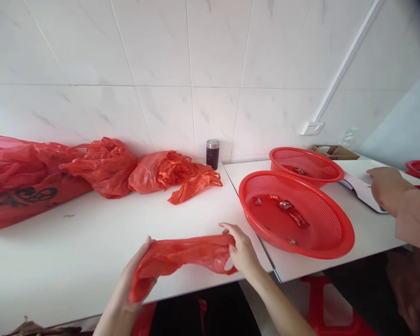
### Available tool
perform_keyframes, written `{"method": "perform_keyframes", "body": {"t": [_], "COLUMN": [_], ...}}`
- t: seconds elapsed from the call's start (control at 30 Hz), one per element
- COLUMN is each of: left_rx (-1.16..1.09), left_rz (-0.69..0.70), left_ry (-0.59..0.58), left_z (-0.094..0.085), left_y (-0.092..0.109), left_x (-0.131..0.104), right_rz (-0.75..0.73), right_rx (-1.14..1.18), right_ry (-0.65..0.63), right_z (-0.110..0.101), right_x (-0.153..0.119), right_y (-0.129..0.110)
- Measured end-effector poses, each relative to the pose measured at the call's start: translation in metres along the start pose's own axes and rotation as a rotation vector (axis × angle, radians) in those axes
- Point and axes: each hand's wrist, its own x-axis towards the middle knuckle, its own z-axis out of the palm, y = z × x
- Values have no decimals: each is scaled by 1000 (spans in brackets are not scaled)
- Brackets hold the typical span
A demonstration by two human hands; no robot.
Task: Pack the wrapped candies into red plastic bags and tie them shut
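A pale, grey-veined tiled wall [161, 42] rises behind a white, flat-topped counter [101, 247]. At the counter's far left sits a large, bulging red plastic bag [31, 163] with black printing. To the right stands a round red plastic basket with perforated sides [322, 219]; a similar red basket [304, 161] is just behind it. Two crumpled red plastic bundles [108, 172] lie between the large bag and the baskets, near the wall.

A thin, translucent red plastic bag [192, 254] is stretched between the person's hands, over the counter's front edge. The left grip [129, 275] is closed around its left end; the right grip [243, 249] holds its right end, index finger extended.

At the right, a co-worker's hand [385, 184] is over a flat white device [359, 189]. Smaller still are an open brown cardboard box [341, 153], a dark cylindrical cup with a silvery lid [213, 155], and small wrapped pieces [285, 205] in the near basket.
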Motion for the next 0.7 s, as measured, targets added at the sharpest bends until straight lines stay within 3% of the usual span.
{"method": "perform_keyframes", "body": {"t": [0.07,0.13,0.2,0.27,0.33,0.37,0.43,0.53,0.63,0.7], "left_rx": [-63,128,504,862,1095,1190,1380,1576,1445,1233], "left_rz": [8,151,452,836,1148,1232,1234,1030,810,646], "left_ry": [37,80,215,339,332,276,163,66,28,64], "left_z": [-17,-29,-31,-23,-7,1,15,16,-6,-26], "left_y": [8,12,10,5,-5,-12,-29,-55,-61,-48], "left_x": [10,14,6,-9,-25,-31,-32,-11,23,42], "right_rz": [100,232,341,405,422,417,397,374,389,405], "right_rx": [125,320,544,705,789,816,871,991,1057,1025], "right_ry": [53,86,96,93,74,59,14,-87,-145,-193], "right_z": [-9,-13,-11,-6,2,5,11,13,0,-18], "right_x": [8,15,21,25,27,28,27,22,16,12], "right_y": [-6,-15,-27,-38,-50,-57,-70,-84,-88,-87]}}
